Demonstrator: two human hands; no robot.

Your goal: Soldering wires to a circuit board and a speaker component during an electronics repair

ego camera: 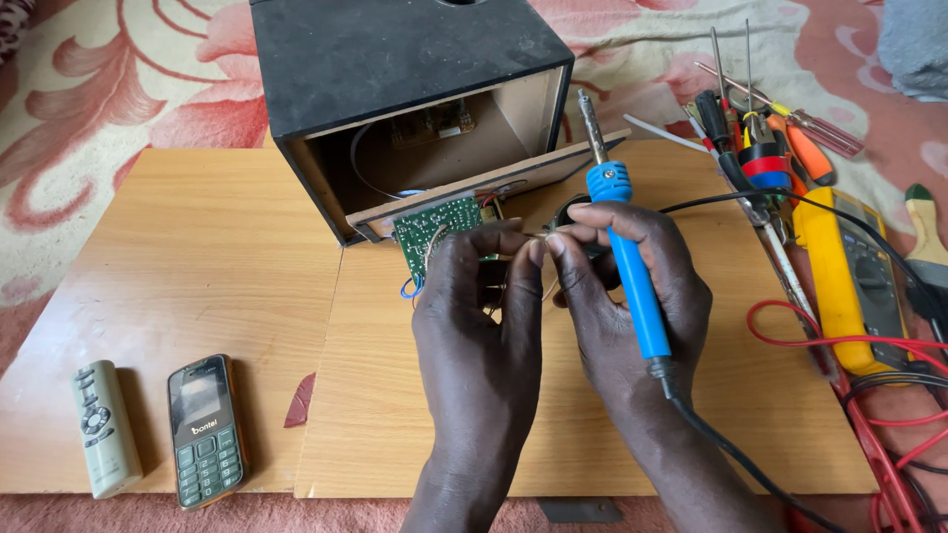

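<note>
My right hand grips a blue soldering iron, its metal tip pointing up and away, and its fingertips also pinch a thin wire. My left hand meets it, pinching the same thin wire between thumb and forefinger. Just behind the fingers a green circuit board hangs out of the open back of a black speaker box, with a blue wire loop below it. The iron's black cord runs down along my right wrist.
A wooden board serves as work surface on a patterned carpet. A small remote and a keypad phone lie front left. At right are screwdrivers and pliers, a yellow multimeter, red leads and a paintbrush.
</note>
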